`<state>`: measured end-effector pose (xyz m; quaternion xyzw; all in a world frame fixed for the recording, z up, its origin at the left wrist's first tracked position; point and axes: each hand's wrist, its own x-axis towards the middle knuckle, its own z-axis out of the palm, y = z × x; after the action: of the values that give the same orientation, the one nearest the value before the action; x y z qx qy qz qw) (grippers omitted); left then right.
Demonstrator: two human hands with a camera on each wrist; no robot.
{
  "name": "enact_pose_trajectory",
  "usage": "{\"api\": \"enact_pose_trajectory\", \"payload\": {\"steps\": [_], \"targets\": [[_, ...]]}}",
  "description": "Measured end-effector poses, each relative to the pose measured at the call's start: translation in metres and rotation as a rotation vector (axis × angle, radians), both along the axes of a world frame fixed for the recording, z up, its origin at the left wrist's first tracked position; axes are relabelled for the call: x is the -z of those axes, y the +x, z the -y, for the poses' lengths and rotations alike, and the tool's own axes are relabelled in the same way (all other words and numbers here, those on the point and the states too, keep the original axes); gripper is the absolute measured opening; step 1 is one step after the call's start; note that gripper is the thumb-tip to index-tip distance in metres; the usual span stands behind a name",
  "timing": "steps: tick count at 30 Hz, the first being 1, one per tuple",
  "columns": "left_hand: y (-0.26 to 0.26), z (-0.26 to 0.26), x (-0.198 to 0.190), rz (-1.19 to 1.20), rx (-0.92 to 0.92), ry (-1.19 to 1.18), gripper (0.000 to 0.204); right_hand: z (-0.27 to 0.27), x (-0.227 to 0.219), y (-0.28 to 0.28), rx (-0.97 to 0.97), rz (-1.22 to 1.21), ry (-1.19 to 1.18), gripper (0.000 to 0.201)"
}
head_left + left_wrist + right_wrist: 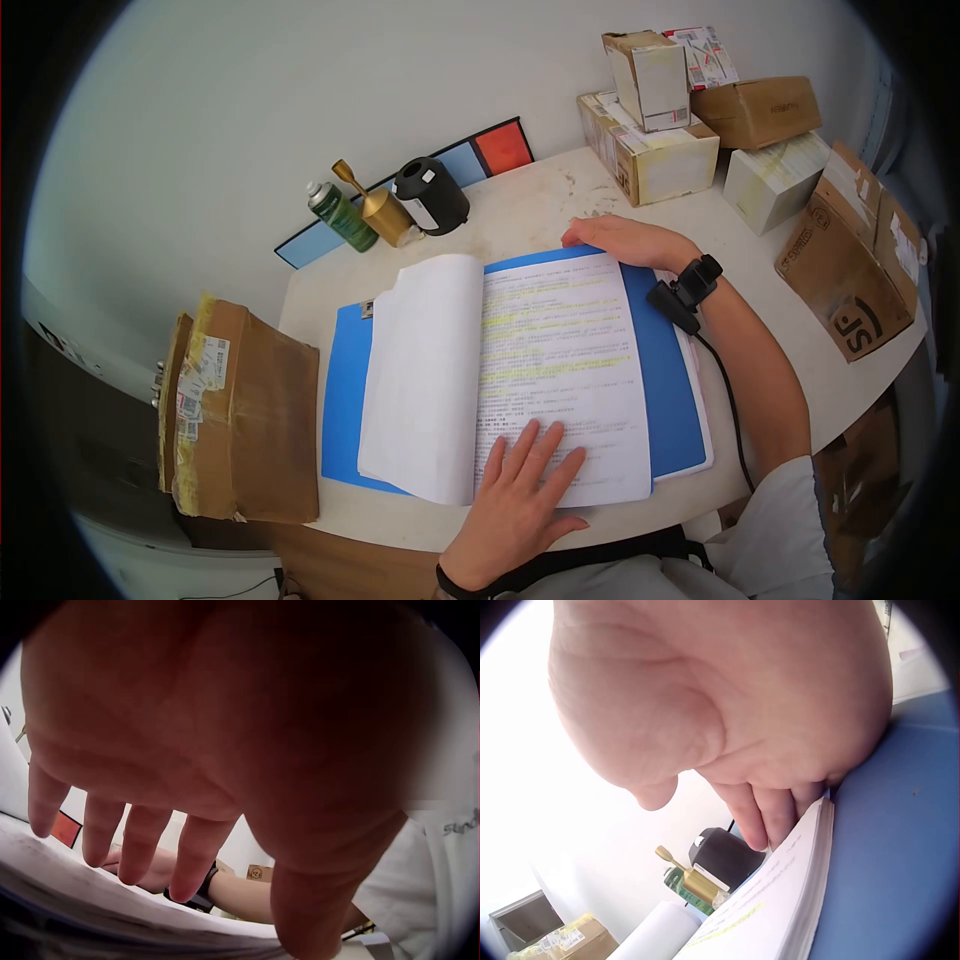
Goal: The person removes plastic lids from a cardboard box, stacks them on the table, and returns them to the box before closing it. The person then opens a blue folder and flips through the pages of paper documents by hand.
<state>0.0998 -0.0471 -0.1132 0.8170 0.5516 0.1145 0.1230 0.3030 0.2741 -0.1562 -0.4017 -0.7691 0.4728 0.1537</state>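
A blue folder (672, 400) lies open on the table, bearing a thick stack of printed pages (560, 340) with yellow highlighted lines. Several white sheets (422, 380) are folded over to the left, with a metal clip (367, 309) at their upper left edge. My left hand (520, 500) rests with spread, straight fingers on the lower part of the printed page. At the folder's top right edge lies my right hand (635, 240), its fingers extended along the upper edge of the stack, as the right wrist view also shows.
A cardboard box (270, 420) stands at the left. Behind the folder are a green can (343, 215), a gold-coloured container (385, 215) and a black canister (432, 195). Stacked boxes (660, 150) fill the back right, and a large carton (850, 260) stands at the right edge.
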Motion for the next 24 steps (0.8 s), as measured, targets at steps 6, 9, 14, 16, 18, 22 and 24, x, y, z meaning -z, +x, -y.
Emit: {"api": "enact_pose_trajectory", "payload": {"steps": [6,9,14,16,18,22,24], "targets": [[0.001,-0.006,0.013,-0.031,0.043,-0.112,0.065,-0.001,0.002,0.000,-0.024,-0.005,0.015,0.060],[0.004,-0.007,0.011,-0.054,0.051,-0.112,0.063,0.004,-0.002,0.001,-0.010,-0.011,0.006,0.059],[-0.003,-0.008,0.010,0.041,0.046,-0.110,0.060,-0.004,0.005,0.002,-0.036,-0.027,-0.017,0.057],[-0.006,-0.008,0.017,0.046,0.046,-0.092,0.060,-0.001,0.002,0.001,-0.023,-0.024,-0.015,0.056],[-0.006,-0.008,0.015,0.052,0.044,-0.072,0.060,0.004,-0.003,0.000,-0.007,-0.013,-0.021,0.056],[0.003,-0.007,0.008,0.018,0.026,-0.086,0.062,0.004,-0.005,0.000,0.006,0.019,0.001,0.057],[0.002,-0.007,0.011,-0.004,0.022,-0.078,0.063,0.003,-0.002,0.000,0.003,0.027,0.012,0.058]]}}
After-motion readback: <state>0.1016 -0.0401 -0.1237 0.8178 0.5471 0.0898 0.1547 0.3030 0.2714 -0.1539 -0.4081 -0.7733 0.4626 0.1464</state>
